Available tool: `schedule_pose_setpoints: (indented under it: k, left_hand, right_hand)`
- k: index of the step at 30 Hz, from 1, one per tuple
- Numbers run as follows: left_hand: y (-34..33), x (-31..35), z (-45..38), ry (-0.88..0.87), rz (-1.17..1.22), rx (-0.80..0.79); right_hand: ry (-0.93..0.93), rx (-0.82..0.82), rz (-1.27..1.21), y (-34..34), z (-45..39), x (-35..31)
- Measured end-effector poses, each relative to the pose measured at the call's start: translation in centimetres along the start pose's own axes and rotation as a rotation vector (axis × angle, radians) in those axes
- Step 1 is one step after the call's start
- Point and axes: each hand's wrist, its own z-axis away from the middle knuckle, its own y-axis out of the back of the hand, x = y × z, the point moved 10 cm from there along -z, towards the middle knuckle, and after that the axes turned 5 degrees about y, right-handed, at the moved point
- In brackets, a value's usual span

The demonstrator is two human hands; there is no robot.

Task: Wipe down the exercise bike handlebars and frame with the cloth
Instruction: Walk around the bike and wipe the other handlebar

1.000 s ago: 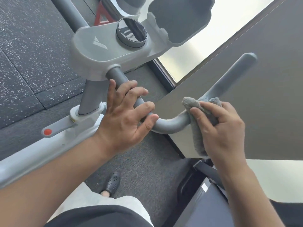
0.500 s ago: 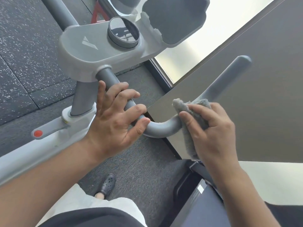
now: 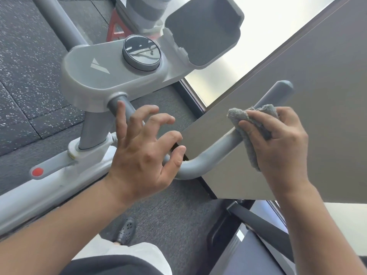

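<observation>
The fluffy grey cloth [image 3: 250, 133] is bunched in my right hand [image 3: 278, 143], my fingers curled round it and pressing it against the grey tubular handlebar [image 3: 200, 161] on the straight stretch just above the bend, below the rounded end of the bar [image 3: 283, 87]. A flap of the cloth hangs down under my palm, in front of the bar.

My left hand [image 3: 143, 151] holds nothing: its fingers are spread and loosely bent, hovering over the inner stretch of the same handlebar near where it enters the pale grey plastic console [image 3: 103, 76]. Whether the thumb touches the bar I cannot tell.

As I judge it, I am in the thick of the handlebar part of the job and not near the end. Nothing on the bar's surface shows which stretches are already clean, so I will not claim any. On this side the bar's tip, the bend and the inner stretch under my left hand may need passes; another grey bar [image 3: 57, 20] runs off at the upper left. The frame looks untouched by the cloth right now: the dark grey upright post [image 3: 93, 132], the white collar [image 3: 89, 149] round its base, the lever with its red button [image 3: 37, 172], and the long pale beam [image 3: 29, 203] sloping toward me over the speckled black rubber floor [image 3: 23, 76].
</observation>
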Motion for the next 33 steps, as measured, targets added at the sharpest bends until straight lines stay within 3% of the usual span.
schedule_pose_setpoints:
  k: [9,13,23,33]
  left_hand:
    - [-0.4,-0.4,-0.4,0.018,0.003,-0.029]
    - [-0.3,-0.4,-0.4,0.004,0.016,-0.023]
    - [-0.3,-0.3,-0.4,-0.023,0.016,0.004]
    - [-0.4,-0.5,-0.4,-0.021,0.021,-0.009]
  right_hand:
    - [-0.112,-0.030,-0.075,-1.7,2.4,-0.9]
    - [-0.067,-0.057,-0.091,-1.4,2.2,-1.2]
    - [0.082,0.147,0.104,3.8,-4.2,0.2]
    - [0.063,0.061,0.065,1.7,-2.3,-0.4]
